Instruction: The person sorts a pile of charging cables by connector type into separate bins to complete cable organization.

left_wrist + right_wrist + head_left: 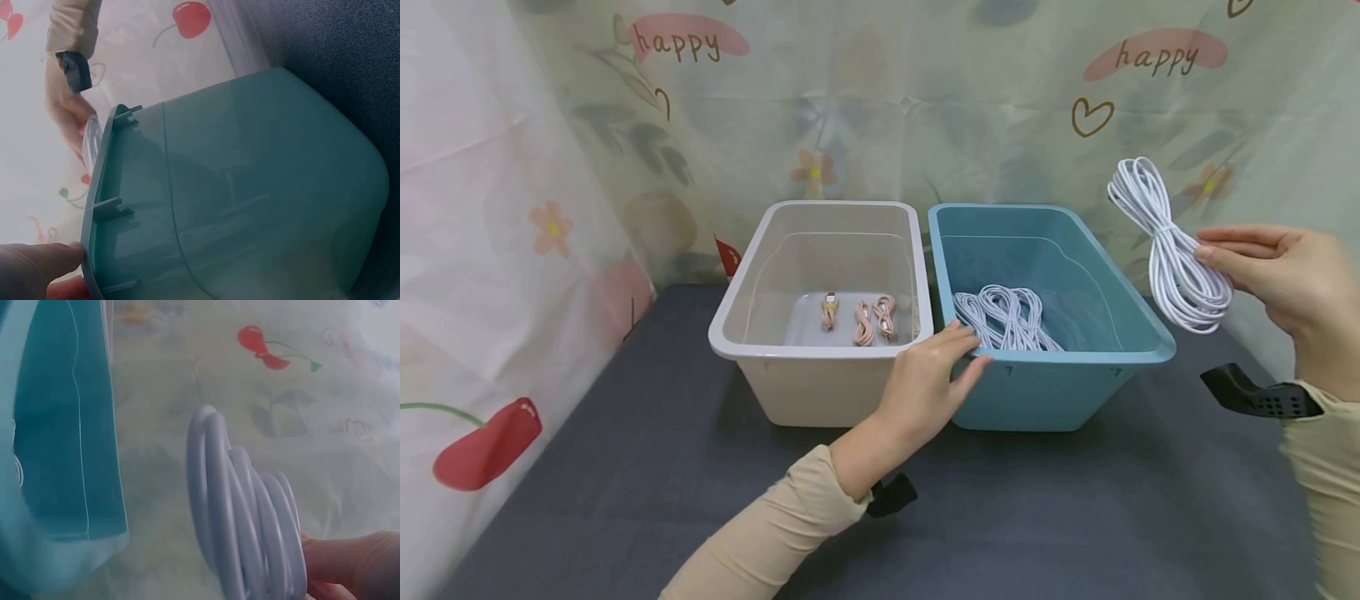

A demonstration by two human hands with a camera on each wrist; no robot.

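Note:
My right hand point(1292, 275) pinches a coiled bundle of white cable point(1172, 242) between thumb and fingers, up in the air to the right of the blue bin point(1060, 392). In the right wrist view the cable's loops point(244, 512) fill the middle, beside the bin's wall. My left hand point(925, 375) grips the blue bin's near rim at its left corner, thumb outside and fingers over the edge. Inside that bin lie coiled white cables point(1007, 317), partly hidden by the near rim.
A beige bin point(820, 392) stands just left of the blue one, with three small pink cables point(863, 325) on its floor. Both bins rest on a dark grey cloth point(647, 467). A printed curtain point(880, 100) hangs behind and along the left.

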